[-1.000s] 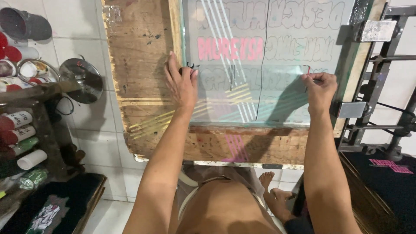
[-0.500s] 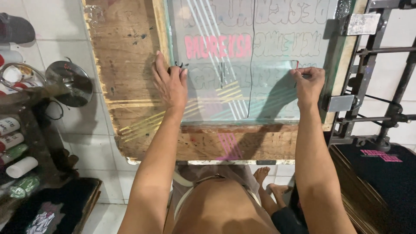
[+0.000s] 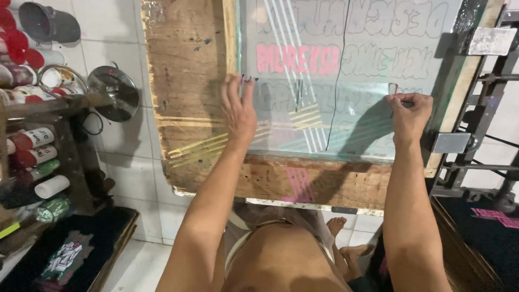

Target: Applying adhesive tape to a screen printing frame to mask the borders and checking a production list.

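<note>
1. Left hand (image 3: 239, 111), fingers spread flat, presses the transparent film sheet (image 3: 330, 116) at frame centre.
2. Right hand (image 3: 409, 114) pinches the sheet's right edge.
3. Sheet lies on the wooden-framed printing screen (image 3: 189, 108).

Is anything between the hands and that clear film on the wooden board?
Nothing visible. The left hand lies flat on the clear film's left edge, and the right hand pinches its right edge. Both are in direct contact on the wooden board.
</note>
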